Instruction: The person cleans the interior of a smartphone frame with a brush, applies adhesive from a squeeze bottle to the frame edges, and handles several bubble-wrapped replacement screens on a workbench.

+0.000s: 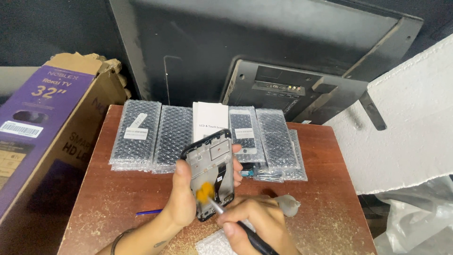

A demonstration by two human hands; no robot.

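My left hand (183, 192) holds a black phone frame (211, 163) upright over the brown table (122, 198), its inner side facing me with an orange flex strip near the bottom. My right hand (255, 219) grips a thin black-handled tool (250, 235) whose metal tip touches the orange strip. My right hand is below and to the right of the frame.
Several bubble-wrapped phone screens (137, 134) and a white box (210, 120) lie in a row at the table's back. A flat TV (264, 47) leans behind them. A purple TV carton (42, 123) stands left. A bubble-wrap piece (212, 243) and blue pen (148, 212) lie near me.
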